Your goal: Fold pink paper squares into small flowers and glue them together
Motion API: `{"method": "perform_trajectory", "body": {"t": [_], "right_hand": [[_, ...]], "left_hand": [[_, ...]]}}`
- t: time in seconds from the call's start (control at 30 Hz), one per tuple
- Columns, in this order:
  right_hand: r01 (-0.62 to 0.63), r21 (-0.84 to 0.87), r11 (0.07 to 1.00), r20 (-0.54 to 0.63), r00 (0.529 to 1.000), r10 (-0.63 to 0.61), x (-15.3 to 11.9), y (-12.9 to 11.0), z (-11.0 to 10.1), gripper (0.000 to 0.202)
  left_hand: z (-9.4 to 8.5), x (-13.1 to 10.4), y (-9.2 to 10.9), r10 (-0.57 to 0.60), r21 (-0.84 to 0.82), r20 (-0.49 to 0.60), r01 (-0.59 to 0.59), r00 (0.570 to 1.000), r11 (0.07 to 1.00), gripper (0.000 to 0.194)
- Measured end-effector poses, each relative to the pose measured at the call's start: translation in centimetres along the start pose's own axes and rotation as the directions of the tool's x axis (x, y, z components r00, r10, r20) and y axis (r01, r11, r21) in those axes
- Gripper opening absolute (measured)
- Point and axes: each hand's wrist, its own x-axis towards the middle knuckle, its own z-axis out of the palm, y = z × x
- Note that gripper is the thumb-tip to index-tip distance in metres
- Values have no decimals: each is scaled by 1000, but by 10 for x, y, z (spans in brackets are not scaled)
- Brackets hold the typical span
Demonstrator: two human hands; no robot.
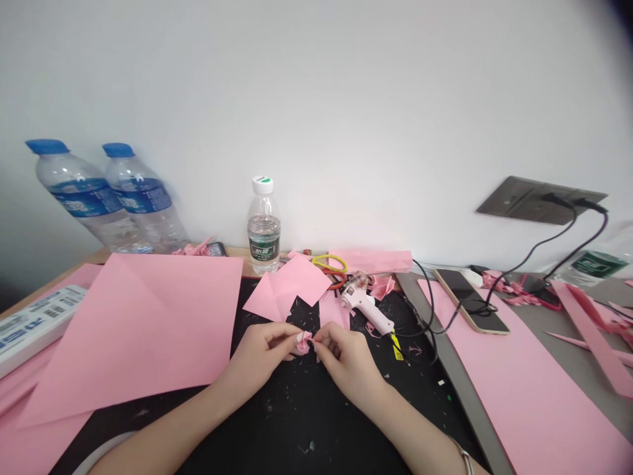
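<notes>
A small folded pink paper flower point(303, 342) is pinched between my two hands above the black mat point(297, 422). My left hand point(270, 346) grips its left side between thumb and fingers. On the right side, the fingertips of my right hand point(341, 356) are closed on its edge; a small dark spot shows there, too small to make out. Just behind the hands lie cut pink paper squares point(291, 287). A pale pink hot glue gun point(368, 309) rests beyond my right hand, its nozzle end toward the wall.
Large pink sheets point(163, 323) cover the left side, with a white box point(39, 323) on them. A small water bottle point(264, 227) and yellow-handled scissors point(330, 264) stand or lie at the back. Right are a phone point(469, 300), cables point(435, 316) and another pink sheet point(534, 376).
</notes>
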Motion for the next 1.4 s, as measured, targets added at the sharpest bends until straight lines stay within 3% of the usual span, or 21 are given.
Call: {"method": "perform_trajectory", "body": {"t": [0.17, 0.63, 0.87, 1.03, 1.4], "right_hand": [[15, 28, 999, 1, 1000, -15, 1, -4, -4, 12], [-23, 36, 999, 2, 1000, 23, 1, -2, -6, 16], [15, 30, 999, -112, 994, -11, 2, -3, -7, 9], [94, -31, 995, -74, 993, -96, 1, -7, -6, 18], [59, -39, 997, -51, 997, -61, 1, -5, -4, 14]], "left_hand": [[-3, 4, -2, -65, -129, -12, 63, 998, 990, 25], [-3, 5, -3, -86, -156, 94, 100, 992, 983, 25], [-4, 6, -2, -125, -191, 32, 129, 992, 973, 29], [-3, 4, -2, -121, -163, 40, 126, 992, 978, 31], [-2, 2, -3, -52, -184, 90, 68, 995, 981, 31]]}}
